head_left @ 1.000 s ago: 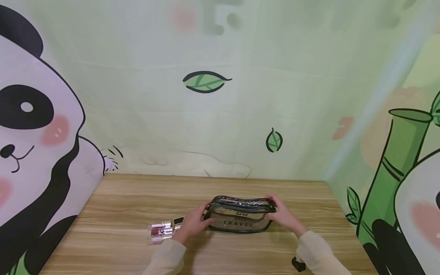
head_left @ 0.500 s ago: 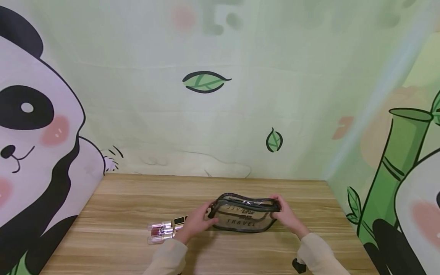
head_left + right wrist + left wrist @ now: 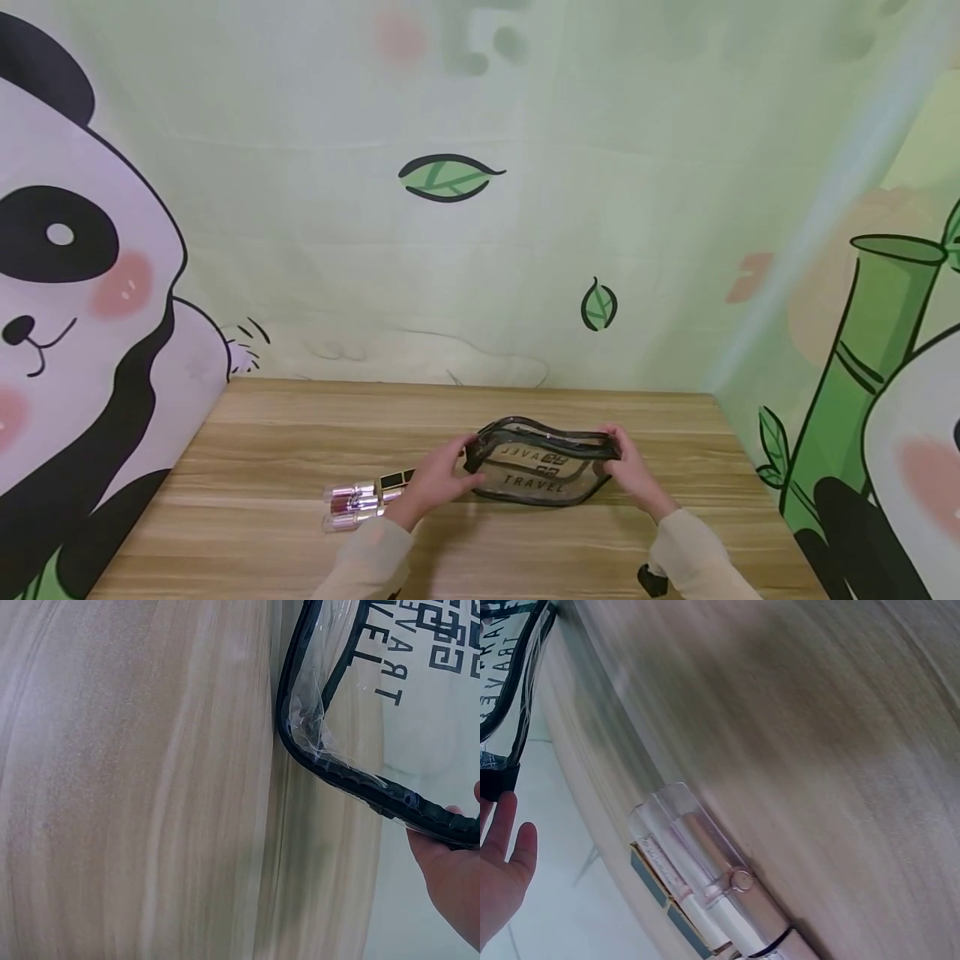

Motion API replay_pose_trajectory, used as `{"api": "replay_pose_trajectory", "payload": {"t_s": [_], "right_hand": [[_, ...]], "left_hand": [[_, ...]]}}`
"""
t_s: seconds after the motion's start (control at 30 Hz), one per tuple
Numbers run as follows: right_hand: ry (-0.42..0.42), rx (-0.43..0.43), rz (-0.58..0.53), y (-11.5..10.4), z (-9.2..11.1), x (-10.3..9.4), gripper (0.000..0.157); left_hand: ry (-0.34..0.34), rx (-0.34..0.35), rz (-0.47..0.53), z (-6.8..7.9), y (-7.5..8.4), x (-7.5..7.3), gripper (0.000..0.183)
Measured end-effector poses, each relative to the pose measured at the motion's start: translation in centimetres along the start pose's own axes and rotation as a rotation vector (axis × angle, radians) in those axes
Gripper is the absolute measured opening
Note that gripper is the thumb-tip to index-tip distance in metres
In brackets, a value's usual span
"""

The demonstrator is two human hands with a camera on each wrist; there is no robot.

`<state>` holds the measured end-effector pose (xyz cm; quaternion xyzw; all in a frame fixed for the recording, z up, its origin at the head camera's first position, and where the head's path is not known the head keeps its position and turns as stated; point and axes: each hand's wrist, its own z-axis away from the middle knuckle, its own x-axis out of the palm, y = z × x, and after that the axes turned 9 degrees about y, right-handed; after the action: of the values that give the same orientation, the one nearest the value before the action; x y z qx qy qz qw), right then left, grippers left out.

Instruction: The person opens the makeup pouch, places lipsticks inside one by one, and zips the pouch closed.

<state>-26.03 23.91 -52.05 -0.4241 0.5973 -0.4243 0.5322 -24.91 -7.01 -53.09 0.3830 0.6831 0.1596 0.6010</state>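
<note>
Gripping the see-through travel pouch (image 3: 534, 492) from both ends, a person has it between two hands, its black TRAVEL lettering facing them. At the pouch's left end, the left hand (image 3: 437, 482) pinches the dark-edged corner, thumb on the front and fingers toward the back, thumb and fingers set apart around it. At the pouch's right end, the right hand (image 3: 633, 477) pinches the upper corner in the same manner, thumb in front; how its farther fingers lie, I cannot tell. The pouch is over the wood-grain table (image 3: 300, 425), and whether its lower edge touches the wood is unclear. Its upper rim curves in a wave, and reversed lettering shows through from the back panel. Left of the pouch, clear-capped cosmetic tubes (image 3: 354, 504) lie side by side, one dark red, with a dark gold-edged box (image 3: 392, 481) right against them, partly covered by the left hand. Nearer the person than the pouch, pale sleeves (image 3: 693, 550) cover both forearms, and a small black object (image 3: 652, 579) shows beside the right one. Behind the pouch hangs a pale green backdrop (image 3: 322, 208) printed with leaves and pandas
</note>
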Motion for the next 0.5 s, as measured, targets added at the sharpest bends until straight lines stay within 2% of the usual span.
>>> {"api": "replay_pose_trajectory", "payload": {"t_s": [0.27,0.5], "right_hand": [[0.034,0.052,-0.015,0.0,-0.1,-0.1,0.05],[0.051,0.059,-0.008,0.3,-0.1,-0.3,0.05]], "left_hand": [[-0.023,0.008,0.014,-0.3,0.8,-0.1,0.068],[-0.021,0.032,0.028,-0.3,1.5,-0.2,0.067]]}}
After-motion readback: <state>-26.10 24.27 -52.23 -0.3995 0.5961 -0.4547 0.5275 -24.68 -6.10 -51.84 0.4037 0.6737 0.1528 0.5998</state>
